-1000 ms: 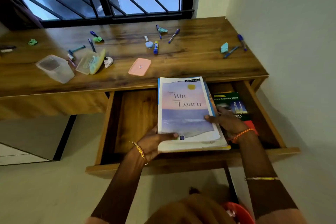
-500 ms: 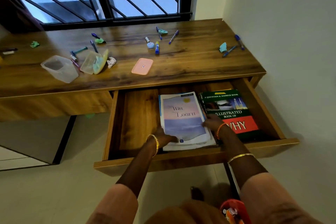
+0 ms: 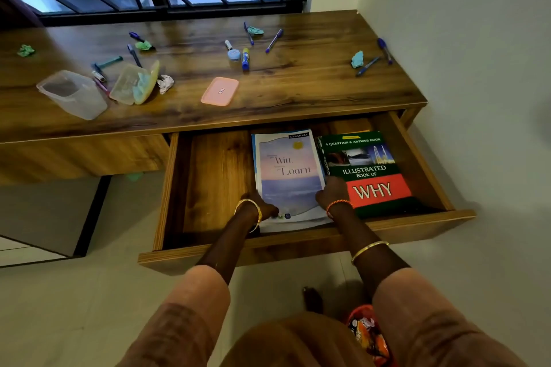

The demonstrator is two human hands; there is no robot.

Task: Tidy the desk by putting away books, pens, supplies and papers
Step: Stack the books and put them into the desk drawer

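The pastel notebook (image 3: 288,176) — "Win, Learn" on its cover — lies flat in the open drawer (image 3: 208,182), just beside the green book (image 3: 365,170). The left hand (image 3: 264,208) and right hand (image 3: 331,192) grip its near edges — fingers partly hidden, spread unclear.

We are seeing the drawer (image 3: 208,182) standing open below the desk (image 3: 298,80), at its right end. In it the notebook (image 3: 289,176) is lying just left of the illustrated book (image 3: 369,170). On the desk, a lid (image 3: 220,91) is sitting near the front edge, with two containers (image 3: 74,94) left of it and pens (image 3: 273,40) behind.
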